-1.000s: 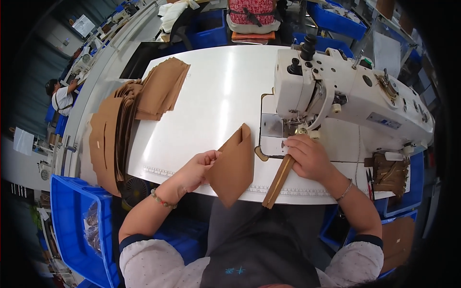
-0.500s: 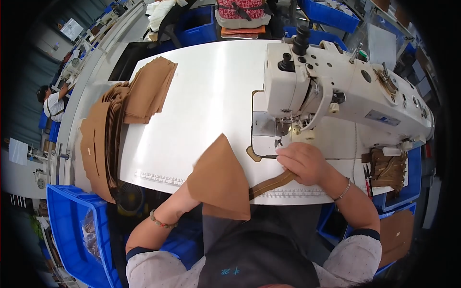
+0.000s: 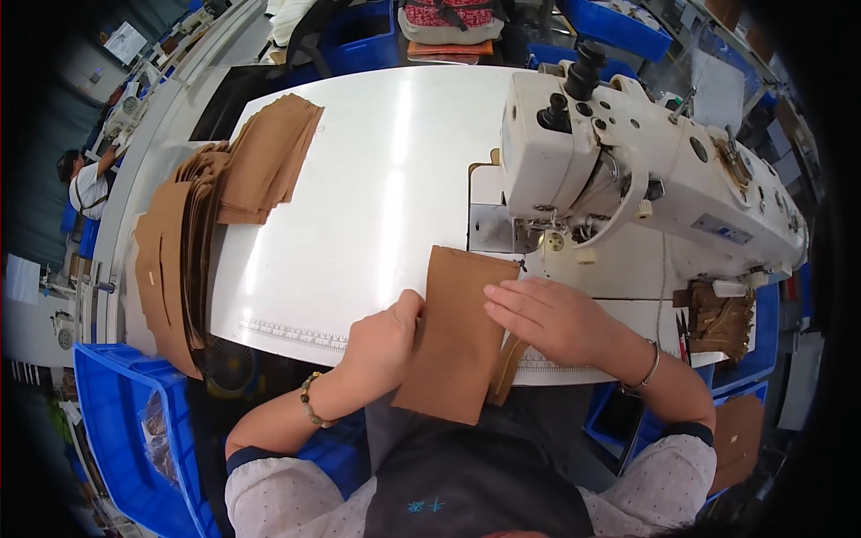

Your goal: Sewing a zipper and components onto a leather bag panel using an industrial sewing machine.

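Panel (image 3: 459, 332) between left grip (image 3: 380, 350) and right grip (image 3: 558, 325); strip (image 3: 508, 369) apparently beneath.

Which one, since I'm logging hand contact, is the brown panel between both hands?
The rectangular panel with the left hand and right hand at its opposite edges; panels in the left-side piles lie away from both.

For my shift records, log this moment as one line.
left hand: holding left edge of brown panel; right hand: over its right edge; brown strip: partly hidden; sewing machine: ahead, right
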`<action>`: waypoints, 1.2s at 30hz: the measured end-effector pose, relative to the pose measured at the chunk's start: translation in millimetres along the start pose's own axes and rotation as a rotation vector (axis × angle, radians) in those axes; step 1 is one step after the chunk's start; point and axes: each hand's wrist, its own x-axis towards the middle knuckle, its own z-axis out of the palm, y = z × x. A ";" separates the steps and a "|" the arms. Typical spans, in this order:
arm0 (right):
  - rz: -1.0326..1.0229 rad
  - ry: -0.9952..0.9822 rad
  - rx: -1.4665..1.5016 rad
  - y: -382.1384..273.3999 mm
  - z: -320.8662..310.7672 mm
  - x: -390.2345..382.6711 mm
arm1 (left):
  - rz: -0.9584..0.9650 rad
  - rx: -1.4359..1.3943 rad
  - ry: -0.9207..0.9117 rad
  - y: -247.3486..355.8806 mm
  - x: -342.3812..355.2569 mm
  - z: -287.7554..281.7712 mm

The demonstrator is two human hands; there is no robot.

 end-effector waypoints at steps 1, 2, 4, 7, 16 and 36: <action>0.015 -0.005 -0.056 4.9 1.6 1.1 | 0.030 0.028 -0.029 4.6 2.7 6.0; 0.037 0.008 -0.102 9.7 2.1 1.5 | 0.063 0.068 -0.066 9.6 5.7 11.8; 0.087 -0.023 -0.175 17.5 1.6 1.5 | 0.106 0.054 -0.073 18.9 11.9 19.5; 0.250 -0.202 -0.242 26.9 -6.8 -3.6 | 0.205 -0.032 -0.141 29.4 28.0 21.1; 0.233 -0.027 -0.338 31.8 15.8 -10.0 | 0.264 0.132 -0.437 31.0 87.3 -2.0; 0.206 -0.012 -0.110 40.8 22.4 -14.0 | 0.522 0.467 0.097 23.9 72.3 25.7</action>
